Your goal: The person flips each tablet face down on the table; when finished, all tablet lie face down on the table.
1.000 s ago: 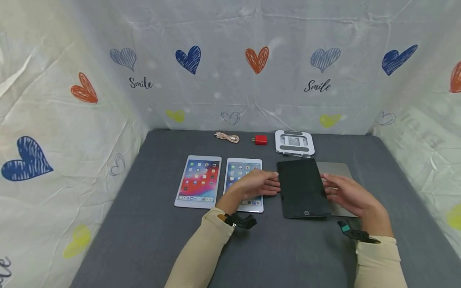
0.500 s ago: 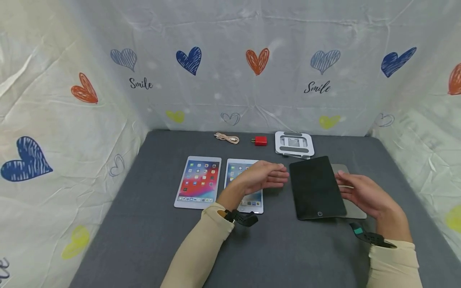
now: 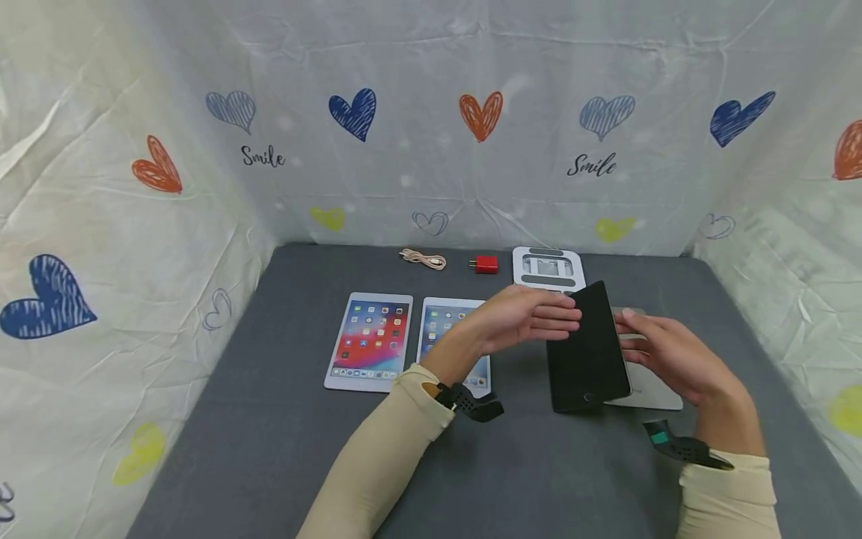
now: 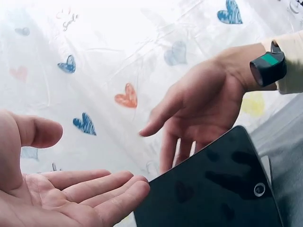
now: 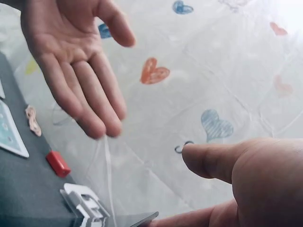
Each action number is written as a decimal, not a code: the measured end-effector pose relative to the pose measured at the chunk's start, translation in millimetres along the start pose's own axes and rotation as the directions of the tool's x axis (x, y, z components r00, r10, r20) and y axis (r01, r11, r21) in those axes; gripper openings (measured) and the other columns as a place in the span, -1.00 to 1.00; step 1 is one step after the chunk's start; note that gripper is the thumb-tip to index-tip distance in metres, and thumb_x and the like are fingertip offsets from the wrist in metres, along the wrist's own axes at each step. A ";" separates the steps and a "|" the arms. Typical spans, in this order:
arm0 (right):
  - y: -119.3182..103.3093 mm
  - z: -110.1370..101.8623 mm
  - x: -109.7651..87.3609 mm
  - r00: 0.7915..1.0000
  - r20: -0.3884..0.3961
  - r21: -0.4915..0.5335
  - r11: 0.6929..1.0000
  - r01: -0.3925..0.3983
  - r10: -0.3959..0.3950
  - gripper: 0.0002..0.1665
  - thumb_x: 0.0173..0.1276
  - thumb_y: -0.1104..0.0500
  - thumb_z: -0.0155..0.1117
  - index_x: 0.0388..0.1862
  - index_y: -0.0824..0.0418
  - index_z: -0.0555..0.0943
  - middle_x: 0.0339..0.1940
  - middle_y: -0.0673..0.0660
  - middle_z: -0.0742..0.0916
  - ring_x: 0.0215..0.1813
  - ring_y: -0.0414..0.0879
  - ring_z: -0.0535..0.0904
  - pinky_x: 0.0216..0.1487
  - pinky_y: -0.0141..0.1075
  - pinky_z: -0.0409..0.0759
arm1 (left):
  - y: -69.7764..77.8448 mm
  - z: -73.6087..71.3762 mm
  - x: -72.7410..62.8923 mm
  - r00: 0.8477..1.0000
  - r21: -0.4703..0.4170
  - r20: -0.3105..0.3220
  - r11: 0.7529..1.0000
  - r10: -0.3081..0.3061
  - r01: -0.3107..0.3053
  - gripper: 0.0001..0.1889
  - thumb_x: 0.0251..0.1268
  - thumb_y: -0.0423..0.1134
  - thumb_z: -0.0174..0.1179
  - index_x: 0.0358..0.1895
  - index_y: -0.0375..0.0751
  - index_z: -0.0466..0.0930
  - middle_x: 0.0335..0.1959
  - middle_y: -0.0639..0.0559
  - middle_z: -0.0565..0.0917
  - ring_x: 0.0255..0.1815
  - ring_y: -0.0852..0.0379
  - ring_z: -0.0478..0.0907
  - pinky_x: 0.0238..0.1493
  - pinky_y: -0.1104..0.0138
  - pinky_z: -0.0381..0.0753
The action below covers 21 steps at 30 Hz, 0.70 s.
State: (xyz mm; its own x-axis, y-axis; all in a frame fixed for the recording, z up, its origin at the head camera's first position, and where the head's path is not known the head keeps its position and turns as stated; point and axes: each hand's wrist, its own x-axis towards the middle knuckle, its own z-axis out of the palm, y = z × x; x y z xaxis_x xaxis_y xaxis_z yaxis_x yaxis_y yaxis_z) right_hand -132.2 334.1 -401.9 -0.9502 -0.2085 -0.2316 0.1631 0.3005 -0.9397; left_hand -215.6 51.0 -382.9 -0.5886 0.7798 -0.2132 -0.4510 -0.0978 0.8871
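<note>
A black tablet [image 3: 589,359] with a round home button stands tilted, its right edge raised off the table. My right hand [image 3: 673,355] is at that raised edge, its fingers reaching behind the tablet and the thumb apart from it, as the left wrist view shows. My left hand [image 3: 521,318] is held with straight fingers over the tablet's upper left part, palm facing my right hand. Beneath and to the right lies a flat silver-grey tablet-like slab [image 3: 649,385], partly covered. In the right wrist view only a thin edge of the black tablet [image 5: 142,219] shows.
Two white tablets with lit screens lie to the left, one whole [image 3: 369,340] and one [image 3: 438,322] partly under my left forearm. Along the back are a coiled pale cable [image 3: 423,259], a red charger plug [image 3: 485,264] and a white folding stand [image 3: 548,268]. Printed sheeting surrounds the grey table [image 3: 269,449].
The black tablet first slid right, then tilted up more steeply on its right side. My left hand has moved right until it overlaps the tablet. My right hand shifted right, then slightly back.
</note>
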 end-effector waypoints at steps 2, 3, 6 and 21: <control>-5.4 4.6 1.2 1.000 -0.007 -0.008 1.000 -0.003 0.003 -0.12 0.87 -0.17 -0.19 0.73 0.54 0.10 0.62 0.40 0.38 0.19 -0.41 0.68 0.21 -0.52 0.72 | 1.0 5.0 2.0 1.000 0.005 0.004 1.000 0.002 -0.002 -0.49 0.81 -0.23 0.00 0.57 -0.53 0.39 0.54 -0.42 0.52 0.60 -0.29 0.49 0.58 0.02 0.58; -7.7 6.7 1.7 1.000 -0.011 -0.014 1.000 -0.007 0.007 -0.11 0.87 -0.18 -0.19 0.73 0.54 0.08 0.65 0.46 0.33 0.18 -0.41 0.68 0.20 -0.54 0.71 | 1.6 7.2 2.6 1.000 0.009 0.005 1.000 0.005 -0.005 -0.48 0.82 -0.23 -0.01 0.58 -0.53 0.38 0.55 -0.42 0.52 0.60 -0.29 0.48 0.58 0.02 0.57; -14.1 11.9 3.1 1.000 -0.022 -0.029 0.999 -0.014 0.013 -0.10 0.87 -0.18 -0.18 0.73 0.55 0.07 0.68 0.51 0.28 0.17 -0.41 0.66 0.18 -0.56 0.70 | 2.6 11.7 4.3 1.000 0.017 0.011 1.000 0.015 -0.015 -0.48 0.82 -0.24 -0.02 0.59 -0.54 0.35 0.57 -0.42 0.49 0.63 -0.30 0.44 0.61 0.02 0.54; -32.6 32.6 10.0 0.999 -0.031 -0.041 0.999 0.022 -0.024 -0.13 0.86 -0.18 -0.13 0.66 0.56 0.21 0.60 0.47 0.41 0.18 -0.31 0.69 0.18 -0.53 0.72 | 4.3 13.7 1.3 0.998 0.003 -0.056 1.000 0.022 -0.022 -0.48 0.82 -0.24 -0.01 0.61 -0.48 0.35 0.57 -0.36 0.52 0.63 -0.27 0.46 0.65 0.00 0.49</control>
State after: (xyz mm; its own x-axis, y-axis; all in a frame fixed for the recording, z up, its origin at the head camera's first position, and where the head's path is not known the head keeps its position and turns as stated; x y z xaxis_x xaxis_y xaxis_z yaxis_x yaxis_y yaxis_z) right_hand -138.3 291.9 -381.8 -0.9616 -0.1865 -0.2013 0.1308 0.3337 -0.9336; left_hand -209.1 60.1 -373.7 -0.6351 0.7415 -0.2165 -0.4360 -0.1127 0.8929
